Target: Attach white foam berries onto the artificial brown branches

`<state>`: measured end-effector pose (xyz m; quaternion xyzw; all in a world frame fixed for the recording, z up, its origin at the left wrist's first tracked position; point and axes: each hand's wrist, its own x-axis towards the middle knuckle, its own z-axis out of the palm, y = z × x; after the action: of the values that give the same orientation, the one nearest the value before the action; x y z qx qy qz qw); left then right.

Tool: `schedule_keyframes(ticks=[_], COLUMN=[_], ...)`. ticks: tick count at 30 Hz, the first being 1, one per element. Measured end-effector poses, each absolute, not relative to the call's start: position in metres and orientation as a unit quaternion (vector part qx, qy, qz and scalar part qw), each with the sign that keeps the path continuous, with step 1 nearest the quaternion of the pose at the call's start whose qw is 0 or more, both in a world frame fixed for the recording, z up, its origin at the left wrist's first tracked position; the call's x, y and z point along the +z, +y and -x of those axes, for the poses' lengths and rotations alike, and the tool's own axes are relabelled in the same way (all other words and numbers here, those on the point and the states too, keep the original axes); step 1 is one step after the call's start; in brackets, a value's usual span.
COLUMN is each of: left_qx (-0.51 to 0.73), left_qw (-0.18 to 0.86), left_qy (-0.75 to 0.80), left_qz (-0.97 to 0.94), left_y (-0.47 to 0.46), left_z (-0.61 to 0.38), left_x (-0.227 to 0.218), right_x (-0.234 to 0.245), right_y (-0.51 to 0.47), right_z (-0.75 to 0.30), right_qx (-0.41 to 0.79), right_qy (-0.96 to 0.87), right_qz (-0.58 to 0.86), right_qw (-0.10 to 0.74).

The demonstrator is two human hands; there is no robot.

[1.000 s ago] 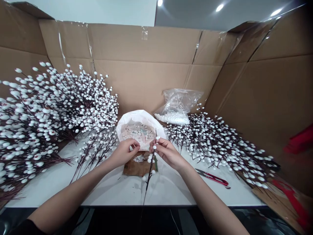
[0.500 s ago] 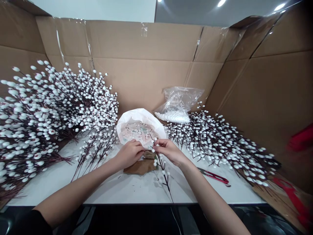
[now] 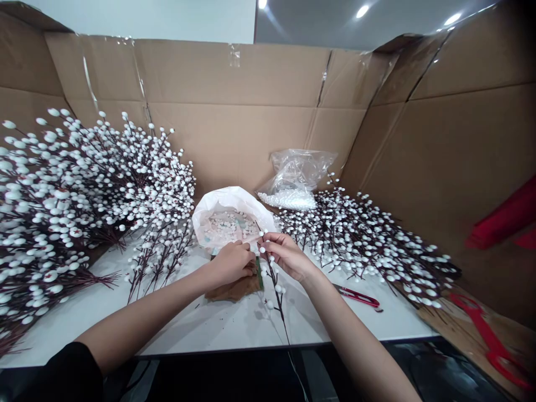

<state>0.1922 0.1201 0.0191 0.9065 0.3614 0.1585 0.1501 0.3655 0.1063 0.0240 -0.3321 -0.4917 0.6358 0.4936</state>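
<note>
My right hand (image 3: 285, 255) pinches the top of a dark twig (image 3: 276, 293) studded with small white foam balls; the twig slants down towards the table's near edge. My left hand (image 3: 232, 261) is closed right beside it, fingertips pressed at the twig's tip, and what they hold is too small to make out. Both hands hover over a brown cardboard scrap (image 3: 234, 289), just in front of a white bag (image 3: 229, 202) opened on loose white balls.
A big heap of white-balled branches (image 3: 71, 190) fills the left, and another heap (image 3: 368, 245) lies on the right. A clear bag of balls (image 3: 293, 184) stands at the back. Red snips (image 3: 358, 297) lie right of my forearm. Cardboard walls (image 3: 251, 100) enclose the white table (image 3: 201, 324).
The twig's lower end has swung from hanging left of centre to slanting right. My hands have closed together at its tip. The view has shifted slightly.
</note>
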Motion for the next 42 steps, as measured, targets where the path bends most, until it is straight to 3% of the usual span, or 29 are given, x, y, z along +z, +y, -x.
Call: schedule_keyframes(ticks=[4, 9, 17, 21, 42], left_qx=[0.104, 0.157, 0.391, 0.474, 0.507], left_qw=[0.111, 0.175, 0.502, 0.590, 0.564], left_qy=[0.355, 0.361, 0.392, 0.367, 0.378], left_qz=[-0.922, -0.902, -0.665, -0.541, -0.530], left_y=[0.120, 0.126, 0.120, 0.107, 0.093], left_z=[-0.195, -0.192, -0.157, -0.149, -0.155], left_x=[0.028, 0.032, 0.047, 0.036, 0.027], right_x=[0.025, 0.026, 0.026, 0.023, 0.014], right_y=[0.106, 0.106, 0.099, 0.092, 0.093], right_z=[-0.367, -0.368, -0.361, -0.348, -0.337], right_qx=[0.642, 0.641, 0.611, 0.603, 0.574], right_qy=[-0.484, -0.458, -0.524, -0.558, -0.596], right_qz=[0.319, 0.308, 0.302, 0.306, 0.344], right_qw=[0.502, 0.534, 0.511, 0.481, 0.443])
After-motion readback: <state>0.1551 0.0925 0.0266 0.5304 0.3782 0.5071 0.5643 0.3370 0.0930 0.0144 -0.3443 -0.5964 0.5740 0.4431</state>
